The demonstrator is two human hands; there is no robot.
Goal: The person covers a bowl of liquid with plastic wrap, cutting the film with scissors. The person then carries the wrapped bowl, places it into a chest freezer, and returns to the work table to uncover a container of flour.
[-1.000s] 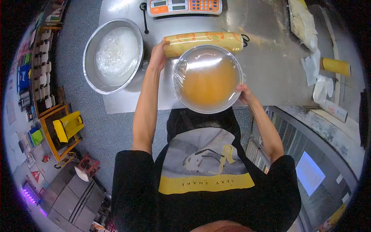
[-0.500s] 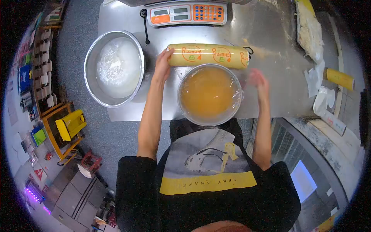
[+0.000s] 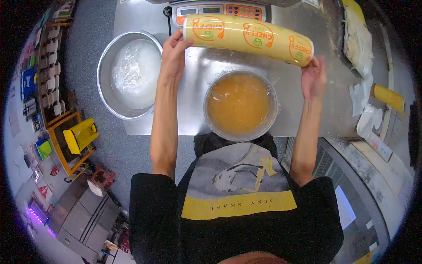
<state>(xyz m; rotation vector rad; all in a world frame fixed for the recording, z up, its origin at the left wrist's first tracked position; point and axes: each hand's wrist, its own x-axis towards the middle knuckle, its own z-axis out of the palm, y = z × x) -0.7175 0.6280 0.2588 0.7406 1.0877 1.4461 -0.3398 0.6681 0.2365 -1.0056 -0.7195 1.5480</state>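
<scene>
A large yellow roll of film (image 3: 248, 37) printed with "CHEFFY" is held up in front of the scale, tilted lower at its right end. My left hand (image 3: 175, 53) grips its left end, and the fingers of my right hand (image 3: 313, 78) are closed on its right end. Below the roll, near the table's front edge, a round bowl (image 3: 241, 105) of orange-brown contents has clear film over its top. To the left stands a metal bowl (image 3: 103, 83) with white, partly powdery contents.
A scale (image 3: 220, 9) stands at the back of the metal table (image 3: 193, 105), with a black-handled tool (image 3: 168, 20) beside it. White wrapping (image 3: 371, 119) and another yellow roll (image 3: 389, 98) lie at the right. A yellow container (image 3: 80, 136) is on an orange rack at the left.
The roll has been lifted toward the camera and moved back and right. My right hand, empty before, now holds its right end. The film-covered bowl stands almost where it was.
</scene>
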